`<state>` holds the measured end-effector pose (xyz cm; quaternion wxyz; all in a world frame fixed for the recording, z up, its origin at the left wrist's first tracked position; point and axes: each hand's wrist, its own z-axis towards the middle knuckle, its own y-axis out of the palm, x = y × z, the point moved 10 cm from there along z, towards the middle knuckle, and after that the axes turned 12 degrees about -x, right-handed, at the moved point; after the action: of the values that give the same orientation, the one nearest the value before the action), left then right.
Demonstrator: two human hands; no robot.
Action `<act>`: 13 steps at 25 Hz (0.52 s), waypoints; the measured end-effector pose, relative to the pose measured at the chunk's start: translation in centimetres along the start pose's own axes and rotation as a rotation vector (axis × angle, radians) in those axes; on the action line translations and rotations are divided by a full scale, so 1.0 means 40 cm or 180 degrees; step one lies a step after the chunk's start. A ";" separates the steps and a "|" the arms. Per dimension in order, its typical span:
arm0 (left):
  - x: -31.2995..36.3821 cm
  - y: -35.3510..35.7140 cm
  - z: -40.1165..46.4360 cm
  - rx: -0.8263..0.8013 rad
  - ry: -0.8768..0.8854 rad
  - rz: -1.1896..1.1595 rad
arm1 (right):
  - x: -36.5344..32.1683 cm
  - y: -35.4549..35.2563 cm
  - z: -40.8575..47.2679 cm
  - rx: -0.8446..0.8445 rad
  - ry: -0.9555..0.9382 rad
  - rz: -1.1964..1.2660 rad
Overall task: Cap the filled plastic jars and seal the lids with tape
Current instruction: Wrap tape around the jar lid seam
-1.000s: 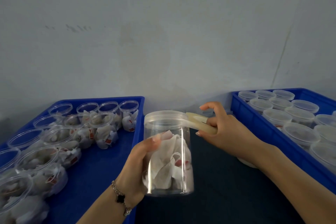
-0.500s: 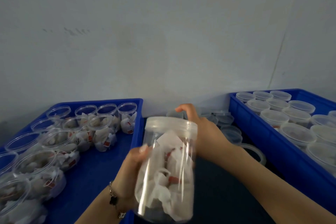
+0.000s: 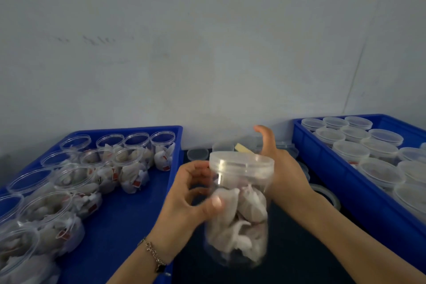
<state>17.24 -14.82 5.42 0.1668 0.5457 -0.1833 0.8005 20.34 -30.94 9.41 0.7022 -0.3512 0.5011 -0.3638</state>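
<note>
Both forearms reach in from the bottom edge and meet at one clear plastic jar [image 3: 237, 212] held in the air between the two blue trays, above a dark table surface [image 3: 295, 249]. Left hand [image 3: 184, 200]: palm turned toward the jar's left side, fingers curled, fingertips at the lid's edge and the thumb across the upper wall of the jar, so it grips the jar; a bracelet [image 3: 153, 256] with a dark charm sits on the wrist. Right hand [image 3: 284, 168]: behind and to the right of the jar, palm against its upper wall near the lid, thumb sticking up clear of it; the remaining fingers are hidden by the jar, so how they lie cannot be told, though the hand is plainly wrapped on the jar. Jar: long axis close to vertical, top leaning slightly away from the viewer, capped end up; translucent lid [image 3: 241, 163] seated on top. Contents are white pouches, blurred. A pale yellowish strip [image 3: 244, 148] shows just behind the lid; cannot tell what it is. Left blue tray [image 3: 129, 214] holds open, filled jars [image 3: 129, 168] in rows. Right blue tray [image 3: 359, 196] holds capped jars [image 3: 350, 152] packed close. A tape roll [image 3: 327, 193] lies on the table just beside the right forearm; loose lids [image 3: 198, 154] lie by the wall.
</note>
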 end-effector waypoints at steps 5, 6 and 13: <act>-0.018 0.000 -0.006 0.0106 -0.0262 -0.0274 | 0.001 0.029 -0.001 -0.0053 0.0511 -0.0547; -0.021 0.011 -0.006 0.0044 -0.0352 -0.0010 | -0.007 0.047 0.001 -0.0163 0.0507 -0.0503; -0.070 -0.097 -0.029 0.1074 -0.1020 0.0991 | -0.031 0.013 -0.018 -0.0364 0.0596 -0.0961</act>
<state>19.10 -11.05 2.86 -0.0825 0.6506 -0.1531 0.7392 19.45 -29.69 9.34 0.5688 -0.4265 0.5257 -0.4671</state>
